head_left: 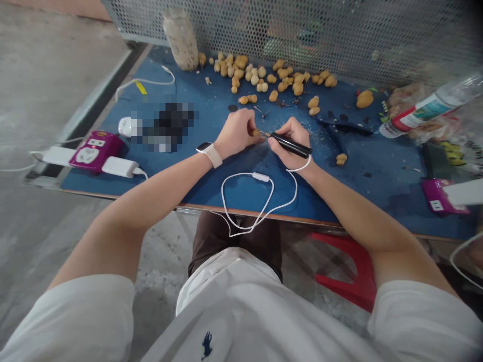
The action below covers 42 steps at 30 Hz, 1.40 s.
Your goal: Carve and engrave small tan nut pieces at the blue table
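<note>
My left hand [238,129], with a watch on its wrist, pinches a small tan gourd [255,132]; the fingers hide part of it. My right hand [293,143] grips a black pen-shaped rotary tool [290,145] like a pen. Its thin metal tip points left and meets the gourd or lies very close to it; I cannot tell which. From the tool's rear end a white cable [266,213] loops over the table's front edge. Light shavings and dust lie around my right hand.
Several small gourds [260,73] lie along the back by a perforated metal panel [234,30]. A jar [181,40] stands back left. Blue-handled pliers [334,136] and a tilted bottle [426,108] are at right. Purple power adapters [98,148] sit left and right.
</note>
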Available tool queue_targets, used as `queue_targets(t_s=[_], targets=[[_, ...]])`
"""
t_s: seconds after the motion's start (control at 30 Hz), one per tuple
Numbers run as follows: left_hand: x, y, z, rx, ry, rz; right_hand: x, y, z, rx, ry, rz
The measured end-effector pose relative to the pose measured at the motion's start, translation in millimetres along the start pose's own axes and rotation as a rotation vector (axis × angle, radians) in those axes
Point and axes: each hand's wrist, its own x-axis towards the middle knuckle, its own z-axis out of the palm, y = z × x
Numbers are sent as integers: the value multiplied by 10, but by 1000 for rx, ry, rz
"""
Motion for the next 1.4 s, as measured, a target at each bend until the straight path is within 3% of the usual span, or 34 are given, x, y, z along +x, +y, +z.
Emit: queue_targets(t_s=[0.27,0.57,1.1,1.4], targets=[[61,-282,110,-136,17,82,-2,-22,0,8,-4,27],[46,-116,-51,-120,-59,32,0,31,-35,28,-15,37],[53,-185,-155,-362,-191,65,16,60,-8,76,-29,90],[50,-168,-186,-293,-191,86,41,-108,25,101,-8,134]])
